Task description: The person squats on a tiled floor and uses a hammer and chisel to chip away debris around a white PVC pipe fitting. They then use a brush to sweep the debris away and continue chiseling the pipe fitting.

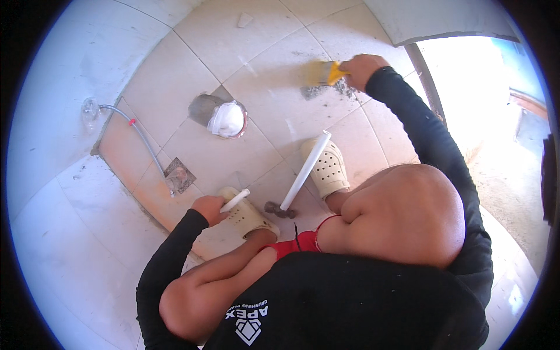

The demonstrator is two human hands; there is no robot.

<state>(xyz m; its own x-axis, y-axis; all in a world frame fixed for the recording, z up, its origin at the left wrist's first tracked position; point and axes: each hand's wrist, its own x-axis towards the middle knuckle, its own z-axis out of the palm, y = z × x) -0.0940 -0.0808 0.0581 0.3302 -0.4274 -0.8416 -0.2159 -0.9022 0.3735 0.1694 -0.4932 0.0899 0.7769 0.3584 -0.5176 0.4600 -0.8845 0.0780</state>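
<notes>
My right hand [363, 69] is closed on the yellow handle of a flat paintbrush [333, 73]. Its bristles are smeared by motion and point left, low over the tiled floor. Just below the brush lies a patch of grey crumbs and dust [326, 91]. My left hand [210, 209] grips a short white rod [235, 200] that sticks out to the right above my left shoe; its other end is hidden in the fist. Between my feet a hammer [304, 172] leans with its white handle up and its dark head down on the tiles.
A drain opening with white plastic [226, 119] stuffed in it lies at the middle left. Further left, a grey flexible hose [140, 133] runs from the wall to a square floor drain [179, 175]. My cream clogs [326, 168] stand on the tiles. A doorway edge [424, 76] rises at the right.
</notes>
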